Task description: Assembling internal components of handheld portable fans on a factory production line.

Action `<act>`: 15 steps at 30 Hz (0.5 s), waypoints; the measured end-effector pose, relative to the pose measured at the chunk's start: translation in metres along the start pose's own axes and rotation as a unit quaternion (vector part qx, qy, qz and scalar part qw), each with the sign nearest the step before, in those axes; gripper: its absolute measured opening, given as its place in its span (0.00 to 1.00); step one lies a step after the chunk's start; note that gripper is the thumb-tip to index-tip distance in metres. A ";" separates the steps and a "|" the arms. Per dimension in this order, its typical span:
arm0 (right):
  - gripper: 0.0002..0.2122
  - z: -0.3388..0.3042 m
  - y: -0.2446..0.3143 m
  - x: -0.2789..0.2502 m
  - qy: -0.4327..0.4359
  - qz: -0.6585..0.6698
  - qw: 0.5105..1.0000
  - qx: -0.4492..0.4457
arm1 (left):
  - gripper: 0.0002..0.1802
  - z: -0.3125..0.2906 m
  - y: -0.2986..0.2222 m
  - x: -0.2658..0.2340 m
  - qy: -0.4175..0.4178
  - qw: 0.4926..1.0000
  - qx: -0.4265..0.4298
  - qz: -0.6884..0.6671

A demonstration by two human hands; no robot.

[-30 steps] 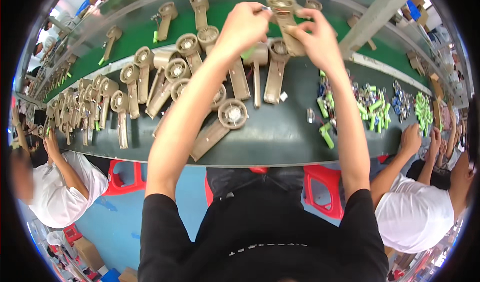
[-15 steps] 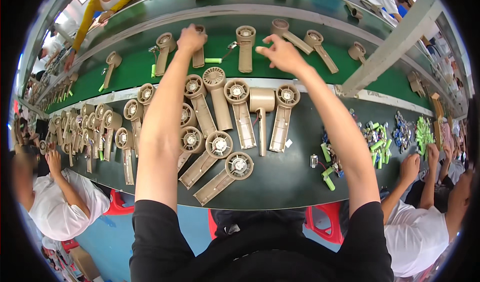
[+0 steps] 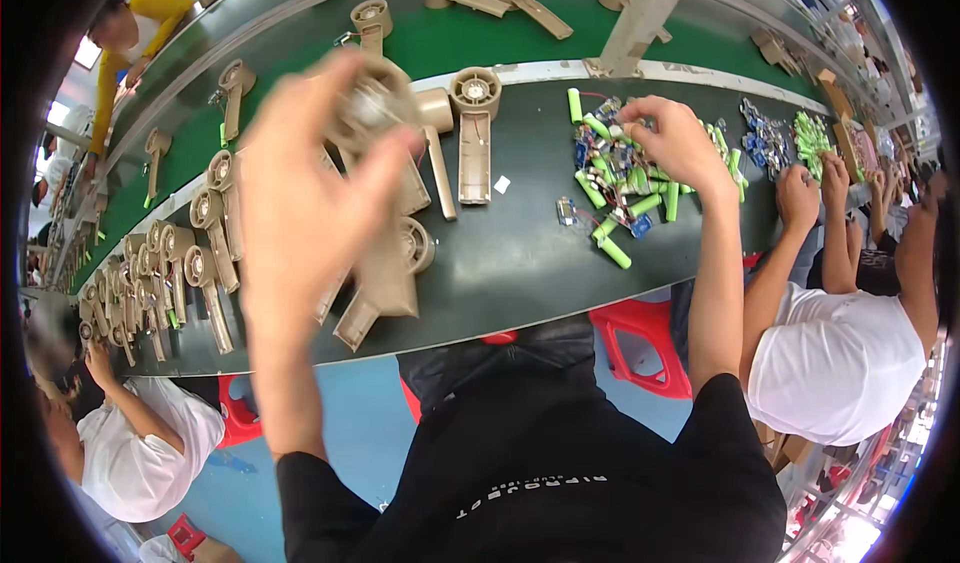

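Raised close above the bench, my left hand [image 3: 295, 193] is blurred by motion, its thumb and fingers closed round the round head of a beige handheld fan housing [image 3: 378, 113]. The housing's handle hangs down below the hand. To the right, my right hand [image 3: 685, 148] reaches into a pile of green battery cells with wires and small circuit boards [image 3: 640, 178]. Its thumb and fingertips pinch together at the pile's far side; what lies between them is too small to make out. Just right of the held housing lies an open fan half [image 3: 475, 128], its hollow handle toward me.
Many more beige fan housings [image 3: 165, 253] crowd the bench's left side. A green conveyor [image 3: 400, 58] runs behind, carrying spaced fan parts. A grey metal post [image 3: 650, 13] stands at the bench's far edge. Co-workers sit at both sides; a co-worker's hand [image 3: 797, 198] is near the batteries.
My left hand has come back from the conveyor and now holds a fan housing up close. My right hand has moved from above the conveyor to the battery pile. The view has turned rightward.
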State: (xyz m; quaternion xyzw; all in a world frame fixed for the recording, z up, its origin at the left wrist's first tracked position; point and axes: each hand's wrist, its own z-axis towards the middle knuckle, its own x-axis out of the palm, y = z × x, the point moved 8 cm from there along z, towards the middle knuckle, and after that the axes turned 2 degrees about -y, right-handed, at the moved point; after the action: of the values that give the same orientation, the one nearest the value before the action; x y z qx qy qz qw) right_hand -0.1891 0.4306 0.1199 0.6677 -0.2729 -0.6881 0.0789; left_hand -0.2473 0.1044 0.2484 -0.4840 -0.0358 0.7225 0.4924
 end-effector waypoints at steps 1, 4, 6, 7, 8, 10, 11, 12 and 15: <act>0.10 -0.003 0.002 -0.002 -0.055 0.000 0.997 -0.058 | 0.29 -0.022 -0.011 0.016 0.023 0.999 0.014 0.043; 0.10 -0.020 0.024 0.001 -0.104 0.026 0.986 -0.128 | 0.34 -0.075 -0.024 0.069 0.079 0.996 -0.027 0.004; 0.09 -0.046 0.049 0.007 -0.087 0.065 0.980 -0.166 | 0.35 -0.097 -0.023 0.105 0.113 0.992 -0.051 -0.003; 0.09 -0.058 0.060 0.016 -0.086 0.107 0.967 -0.216 | 0.35 -0.103 -0.024 0.117 0.116 0.992 -0.051 0.004; 0.10 -0.071 0.068 0.030 -0.065 0.100 0.960 -0.252 | 0.36 -0.108 -0.023 0.128 0.119 0.991 -0.052 0.011; 0.11 -0.084 0.073 0.049 -0.040 -0.026 0.979 -0.197 | 0.36 -0.111 -0.022 0.141 0.122 0.991 -0.057 0.023; 0.10 -0.083 0.071 0.055 -0.055 -0.073 0.981 -0.171 | 0.36 -0.113 -0.021 0.144 0.125 0.990 -0.061 0.034; 0.10 -0.086 0.067 0.061 -0.054 -0.071 0.981 -0.170 | 0.36 -0.117 -0.019 0.145 0.127 0.989 -0.062 0.035; 0.11 -0.095 0.054 0.055 -0.180 -0.040 0.965 -0.186 | 0.35 -0.117 -0.023 0.139 0.088 0.995 -0.027 0.037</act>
State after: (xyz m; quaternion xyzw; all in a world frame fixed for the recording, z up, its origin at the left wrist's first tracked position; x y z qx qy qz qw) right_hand -0.1168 0.3339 0.1015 0.5171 -0.1234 -0.8379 0.1239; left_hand -0.1520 0.1702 0.1067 -0.5593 0.0060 0.6936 0.4539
